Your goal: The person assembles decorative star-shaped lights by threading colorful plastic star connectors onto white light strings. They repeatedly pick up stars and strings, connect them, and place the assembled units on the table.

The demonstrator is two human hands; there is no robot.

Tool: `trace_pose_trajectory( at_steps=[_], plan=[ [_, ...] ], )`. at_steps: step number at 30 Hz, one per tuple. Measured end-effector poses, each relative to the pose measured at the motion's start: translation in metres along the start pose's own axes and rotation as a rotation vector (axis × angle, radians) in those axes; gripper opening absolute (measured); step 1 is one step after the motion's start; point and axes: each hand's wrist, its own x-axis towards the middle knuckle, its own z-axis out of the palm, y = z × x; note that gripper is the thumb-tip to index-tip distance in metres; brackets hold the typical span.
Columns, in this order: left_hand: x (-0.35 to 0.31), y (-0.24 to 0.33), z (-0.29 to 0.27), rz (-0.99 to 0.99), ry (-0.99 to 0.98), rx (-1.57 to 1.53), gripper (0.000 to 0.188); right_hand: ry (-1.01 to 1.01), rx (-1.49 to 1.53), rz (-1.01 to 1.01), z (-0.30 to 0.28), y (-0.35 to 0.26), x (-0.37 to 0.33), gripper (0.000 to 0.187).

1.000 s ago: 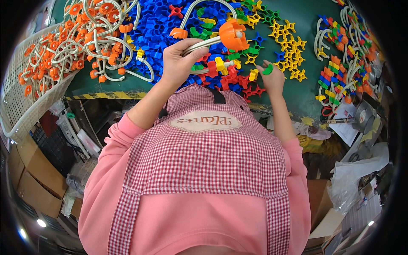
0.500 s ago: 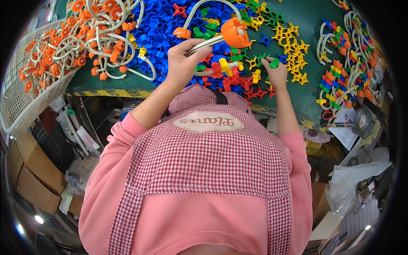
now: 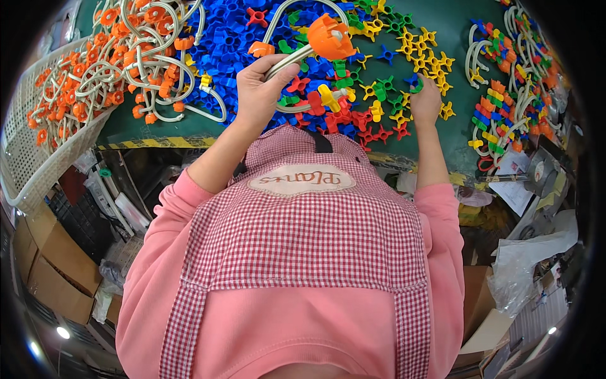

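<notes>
My left hand (image 3: 262, 88) is closed around a pale braided rope (image 3: 283, 68). An orange scalloped plastic cup (image 3: 331, 38) sits on the rope just beyond my fingers. Below it, a pale rope end carries a red piece and a yellow winged piece (image 3: 328, 98); how it joins the held rope is hidden by my hand. At the right, my right hand (image 3: 426, 101) pinches a green plastic piece (image 3: 417, 85) by its fingertips. A blue star-shaped piece (image 3: 412, 80) lies against or just beside it. Yellow star pieces (image 3: 421, 44) lie around that hand.
A big heap of blue pieces (image 3: 227, 44) covers the table's middle. Red pieces (image 3: 341, 114) lie near its front edge. At left, a white basket (image 3: 25, 114) holds ropes with orange cups. Ropes threaded with coloured pieces (image 3: 495, 110) lie at right.
My right hand has moved right and slightly up with the green piece, reaching the blue one. My left hand with the rope and orange cup has shifted slightly left and up in view.
</notes>
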Motion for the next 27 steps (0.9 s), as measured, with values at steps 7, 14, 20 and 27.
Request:
trace_pose_trajectory(
  at_steps=[7, 14, 20, 27],
  plan=[
    [-0.004, 0.0, 0.017, -0.017, 0.0, 0.057, 0.022, -0.089, 0.635, 0.072, -0.035, -0.042, -0.02, 0.028],
    [-0.005, 0.01, 0.028, 0.025, -0.253, -0.068, 0.022, -0.499, 0.867, -0.347, -0.072, -0.108, -0.037, 0.046],
    [0.003, 0.013, 0.024, -0.055, -0.094, -0.375, 0.019, -0.367, 1.603, -0.083, -0.072, -0.108, -0.043, 0.033],
    [0.021, 0.01, 0.042, -0.142, -0.16, -0.58, 0.029, -0.392, 1.681, 0.276, -0.061, -0.103, -0.032, 0.018]
  ],
)
